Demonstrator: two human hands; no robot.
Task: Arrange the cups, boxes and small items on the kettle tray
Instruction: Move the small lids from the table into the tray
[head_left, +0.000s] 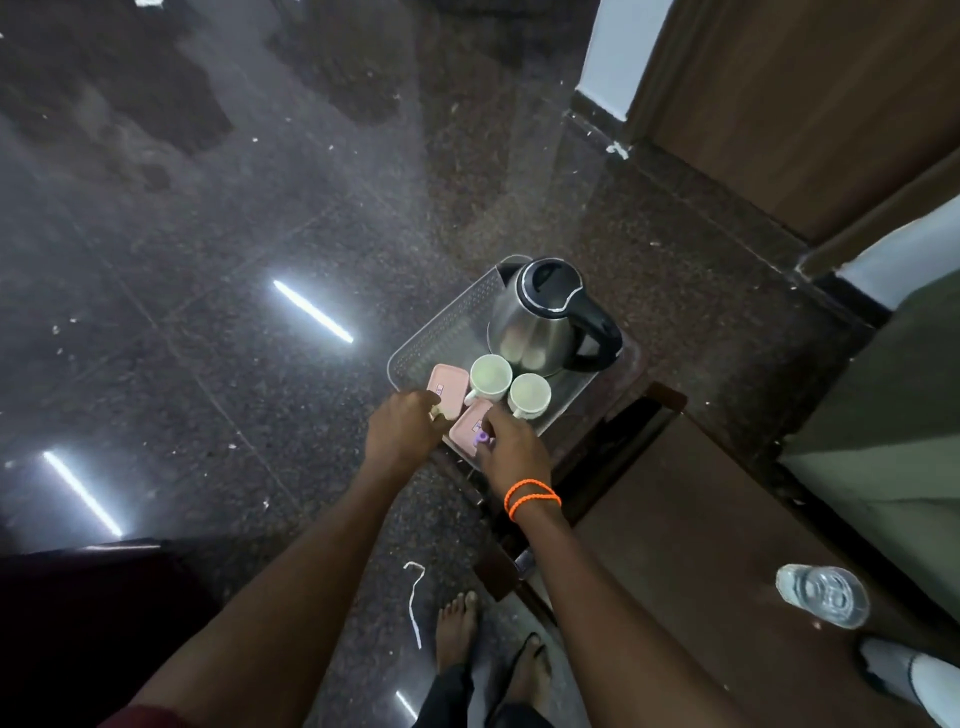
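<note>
Nearest to the camera, two bare feet (457, 631) on the dark speckled floor (208, 312), with a thin white strip (414, 603) lying just beside them. To the right, a brown wooden tabletop (701, 545) with a clear plastic bottle (823, 595) seen from above. Further out, a grey tray (441, 332) with a dotted surface, standing at the far end, over the floor. On its far part, a steel kettle (540, 317) with black lid and black handle, handle turned to the right. In front of the kettle, two white cups (491, 379) and (529, 396), upright, side by side, very close together, handles toward the camera. Left of the cups, a flat pink box (447, 387) with rounded corners and a small label; a second pink box (470, 428) nearer, at the tray's front edge. Left hand (402, 428) over the near end of the first box, fingers curled together around something small and pale, not clear what. Right hand (511, 447), with orange bands (531, 496) on the wrist, over the second box, fingers pinched on a small purple item (483, 439).
</note>
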